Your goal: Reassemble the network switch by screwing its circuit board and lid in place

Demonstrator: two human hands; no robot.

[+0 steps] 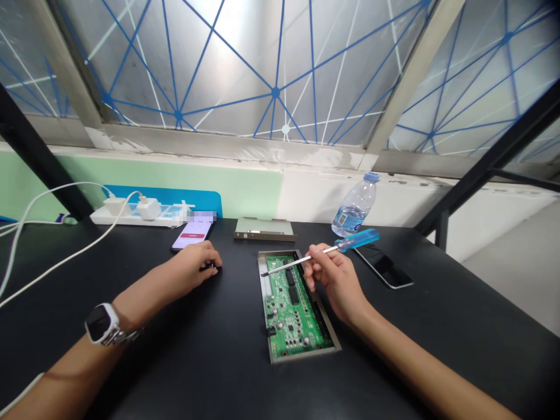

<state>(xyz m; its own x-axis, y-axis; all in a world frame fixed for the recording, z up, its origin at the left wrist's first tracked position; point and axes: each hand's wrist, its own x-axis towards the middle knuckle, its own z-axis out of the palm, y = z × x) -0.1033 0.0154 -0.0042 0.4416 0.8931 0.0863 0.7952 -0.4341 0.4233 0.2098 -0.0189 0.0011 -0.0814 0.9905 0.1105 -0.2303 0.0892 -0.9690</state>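
My right hand grips a screwdriver with a clear blue handle, fingers pinching its metal shaft. The shaft slants down to the left. Its tip is over the left metal edge of an open metal tray, with something small and dark at the tip. Inside the tray lies a green circuit board with black chips and several small parts. My left hand rests on the table left of the tray, its fingers curled together. Small dark, shiny bits show at its fingertips, too small to name.
Behind the tray lies a flat metal cover. A water bottle and a dark-screened phone are at the right. A lit phone leans near a white power strip with cables at the left. Windows stand behind the black table.
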